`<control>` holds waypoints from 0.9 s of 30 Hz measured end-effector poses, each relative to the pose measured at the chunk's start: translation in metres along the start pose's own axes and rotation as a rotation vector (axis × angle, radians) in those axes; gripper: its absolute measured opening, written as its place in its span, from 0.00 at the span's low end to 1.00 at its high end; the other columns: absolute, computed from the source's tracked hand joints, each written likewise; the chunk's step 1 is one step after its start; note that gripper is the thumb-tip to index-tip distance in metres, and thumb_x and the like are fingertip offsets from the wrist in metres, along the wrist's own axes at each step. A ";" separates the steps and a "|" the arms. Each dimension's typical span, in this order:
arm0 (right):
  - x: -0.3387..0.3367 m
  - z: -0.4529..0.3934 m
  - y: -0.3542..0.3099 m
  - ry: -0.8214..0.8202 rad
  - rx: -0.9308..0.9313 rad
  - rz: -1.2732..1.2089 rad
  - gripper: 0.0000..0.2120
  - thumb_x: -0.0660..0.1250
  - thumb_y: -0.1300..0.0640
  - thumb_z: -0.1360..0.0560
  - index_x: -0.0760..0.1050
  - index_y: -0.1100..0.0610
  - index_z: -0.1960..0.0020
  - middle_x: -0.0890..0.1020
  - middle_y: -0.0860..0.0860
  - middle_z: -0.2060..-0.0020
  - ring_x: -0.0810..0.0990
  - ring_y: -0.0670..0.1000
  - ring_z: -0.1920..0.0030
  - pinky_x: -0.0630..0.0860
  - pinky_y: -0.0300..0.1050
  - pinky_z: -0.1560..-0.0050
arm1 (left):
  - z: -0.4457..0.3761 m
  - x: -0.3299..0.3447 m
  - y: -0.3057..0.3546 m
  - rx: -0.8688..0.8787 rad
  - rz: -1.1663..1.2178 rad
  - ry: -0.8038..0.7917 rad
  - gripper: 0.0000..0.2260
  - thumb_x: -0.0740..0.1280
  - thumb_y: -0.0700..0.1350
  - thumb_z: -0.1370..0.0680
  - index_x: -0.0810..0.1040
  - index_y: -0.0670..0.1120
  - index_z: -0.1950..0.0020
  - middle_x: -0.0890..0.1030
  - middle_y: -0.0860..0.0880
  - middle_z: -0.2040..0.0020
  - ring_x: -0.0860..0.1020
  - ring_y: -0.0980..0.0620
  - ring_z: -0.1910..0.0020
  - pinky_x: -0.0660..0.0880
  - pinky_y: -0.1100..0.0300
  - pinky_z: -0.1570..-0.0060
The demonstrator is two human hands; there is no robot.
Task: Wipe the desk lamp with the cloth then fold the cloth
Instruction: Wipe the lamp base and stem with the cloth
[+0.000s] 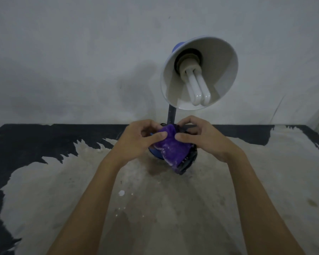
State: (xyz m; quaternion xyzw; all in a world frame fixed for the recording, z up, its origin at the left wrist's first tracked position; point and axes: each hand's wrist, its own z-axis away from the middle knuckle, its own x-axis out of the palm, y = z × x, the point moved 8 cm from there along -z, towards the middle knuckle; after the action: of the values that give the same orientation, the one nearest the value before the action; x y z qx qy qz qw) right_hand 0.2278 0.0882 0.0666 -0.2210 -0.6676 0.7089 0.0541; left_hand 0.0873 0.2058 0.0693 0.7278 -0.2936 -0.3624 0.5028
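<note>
A desk lamp stands at the back middle of the table, its white-lined blue shade (199,72) tilted toward me with a white bulb inside. Its dark neck (171,115) rises behind my hands, and only a sliver of its blue base (153,152) shows under the cloth. A purple cloth (170,148) with a dark fringed edge hangs bunched between my hands in front of the base. My left hand (138,140) pinches its left upper edge with thumb and fingers. The cloth's right upper edge is pinched by my right hand (201,137).
The table (155,208) has a worn pale top with black patches at the left and back edges. A grey wall rises directly behind the lamp. A small white speck (121,192) lies on the table in front of me.
</note>
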 end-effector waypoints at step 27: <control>0.011 -0.008 -0.007 0.093 -0.051 -0.023 0.10 0.69 0.64 0.25 0.76 0.55 0.64 0.79 0.52 0.66 0.78 0.48 0.65 0.75 0.39 0.66 | 0.005 0.002 -0.020 -0.166 -0.306 -0.182 0.07 0.73 0.56 0.23 0.83 0.53 0.53 0.85 0.55 0.56 0.83 0.56 0.57 0.77 0.63 0.55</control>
State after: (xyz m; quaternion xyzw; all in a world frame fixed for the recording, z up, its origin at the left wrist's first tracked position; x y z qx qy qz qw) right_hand 0.2193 0.1009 0.0704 -0.2476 -0.6846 0.6799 0.0876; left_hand 0.0856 0.2074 0.0489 0.6842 -0.1932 -0.5217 0.4715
